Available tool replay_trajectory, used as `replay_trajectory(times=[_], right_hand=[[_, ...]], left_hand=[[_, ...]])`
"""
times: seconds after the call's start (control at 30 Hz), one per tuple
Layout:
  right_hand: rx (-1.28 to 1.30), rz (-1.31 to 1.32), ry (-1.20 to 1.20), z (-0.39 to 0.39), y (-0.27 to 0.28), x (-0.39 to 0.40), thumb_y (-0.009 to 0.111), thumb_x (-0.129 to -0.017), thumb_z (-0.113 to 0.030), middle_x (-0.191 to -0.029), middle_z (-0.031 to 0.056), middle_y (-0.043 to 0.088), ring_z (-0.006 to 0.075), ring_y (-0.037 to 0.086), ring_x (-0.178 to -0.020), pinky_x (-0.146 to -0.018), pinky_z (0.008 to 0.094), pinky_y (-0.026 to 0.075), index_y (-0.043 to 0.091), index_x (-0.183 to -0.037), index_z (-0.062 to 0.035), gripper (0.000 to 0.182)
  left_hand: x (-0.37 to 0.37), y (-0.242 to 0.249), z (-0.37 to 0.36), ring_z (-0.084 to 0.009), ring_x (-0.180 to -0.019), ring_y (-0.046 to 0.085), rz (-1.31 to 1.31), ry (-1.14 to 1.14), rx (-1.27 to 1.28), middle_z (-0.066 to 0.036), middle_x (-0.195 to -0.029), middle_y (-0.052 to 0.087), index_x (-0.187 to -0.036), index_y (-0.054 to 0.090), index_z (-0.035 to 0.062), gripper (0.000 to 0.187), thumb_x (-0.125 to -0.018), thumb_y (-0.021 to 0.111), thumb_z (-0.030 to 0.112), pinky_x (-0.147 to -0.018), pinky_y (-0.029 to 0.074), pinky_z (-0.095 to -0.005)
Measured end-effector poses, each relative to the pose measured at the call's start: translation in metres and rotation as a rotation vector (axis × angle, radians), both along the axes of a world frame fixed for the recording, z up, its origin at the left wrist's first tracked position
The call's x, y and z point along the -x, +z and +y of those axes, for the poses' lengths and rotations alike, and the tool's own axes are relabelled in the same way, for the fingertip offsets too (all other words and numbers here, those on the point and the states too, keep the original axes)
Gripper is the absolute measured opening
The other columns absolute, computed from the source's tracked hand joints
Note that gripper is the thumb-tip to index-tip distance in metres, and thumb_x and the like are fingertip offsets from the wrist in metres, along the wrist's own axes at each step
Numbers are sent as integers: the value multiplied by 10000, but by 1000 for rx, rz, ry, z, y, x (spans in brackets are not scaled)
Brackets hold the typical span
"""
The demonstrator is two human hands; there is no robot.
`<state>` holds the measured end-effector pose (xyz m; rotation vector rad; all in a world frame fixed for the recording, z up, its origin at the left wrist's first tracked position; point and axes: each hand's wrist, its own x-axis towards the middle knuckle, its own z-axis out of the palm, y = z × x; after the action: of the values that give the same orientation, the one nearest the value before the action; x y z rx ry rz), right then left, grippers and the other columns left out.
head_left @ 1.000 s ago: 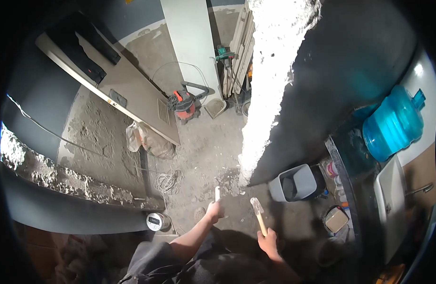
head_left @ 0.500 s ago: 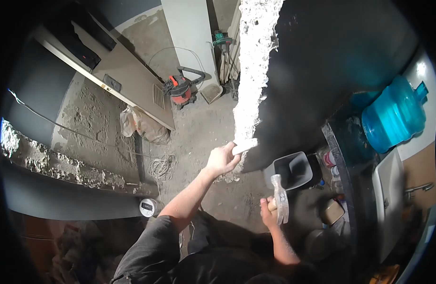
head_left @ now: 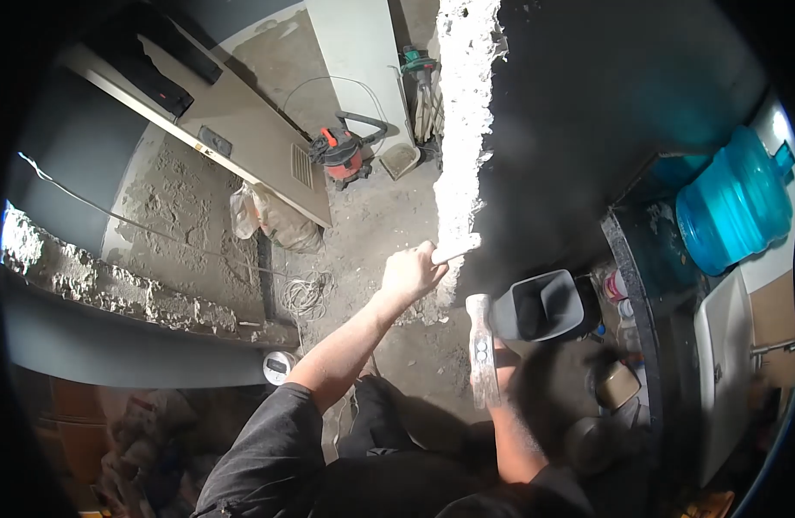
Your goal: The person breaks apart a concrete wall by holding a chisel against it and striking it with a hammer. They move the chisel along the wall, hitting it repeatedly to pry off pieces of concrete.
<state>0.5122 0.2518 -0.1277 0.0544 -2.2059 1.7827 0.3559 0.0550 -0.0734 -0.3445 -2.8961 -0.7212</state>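
My left hand [head_left: 412, 274], arm stretched forward, is closed around a flat, dust-white bar that looks like a chisel [head_left: 458, 249]. Its outer end lies at the rough white broken edge of the wall [head_left: 463, 155]; whether it touches cannot be made out. My right hand [head_left: 501, 384] grips a claw hammer [head_left: 481, 354], lower and to the right of the chisel. The scuffed metal head faces me and hides most of the handle and fingers.
A grey bin [head_left: 560, 306] stands right of the hammer. Farther right are a dark counter edge [head_left: 630, 276], a blue water jug [head_left: 734, 203] and a white sink [head_left: 721, 363]. Ahead are a red vacuum [head_left: 341, 160], a dustpan [head_left: 399, 161] and coiled cable [head_left: 305, 295].
My right hand has brought the hammer left and slightly up, its head now more upright. The chisel stays at the wall edge, tilted a little differently. The view has shifted slightly.
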Motion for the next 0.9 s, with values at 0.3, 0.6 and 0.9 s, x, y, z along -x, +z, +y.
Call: replay_trajectory(times=[0.3, 0.6, 0.9], right_hand=[[-358, 88, -7, 13, -12, 60, 617, -783, -22, -631, 132, 544, 330, 574, -582, -569, 375, 469, 573, -765, -27, 47], [-166, 390, 46, 9, 1, 59, 590, -819, -27, -603, 134, 542, 314, 573, -540, -507, 377, 461, 490, -685, -28, 168], [-266, 547, -44, -8, 21, 42, 589, -831, 21, -564, 103, 451, 304, 495, -465, -467, 390, 414, 447, -661, -57, 234]], left_hand=[[-1, -3, 11, -381, -667, 658, -19, 160, 42, -178, -690, 647, -781, 571, 72, 308, -863, 632, 362, -632, 527, -471], [9, -15, 5, -373, -645, 656, 79, 137, 68, -180, -673, 640, -758, 575, 76, 318, -869, 620, 371, -604, 526, -461], [23, -14, -7, -358, -654, 681, 1, 62, 125, -197, -673, 657, -783, 621, 59, 361, -885, 580, 403, -612, 546, -454]])
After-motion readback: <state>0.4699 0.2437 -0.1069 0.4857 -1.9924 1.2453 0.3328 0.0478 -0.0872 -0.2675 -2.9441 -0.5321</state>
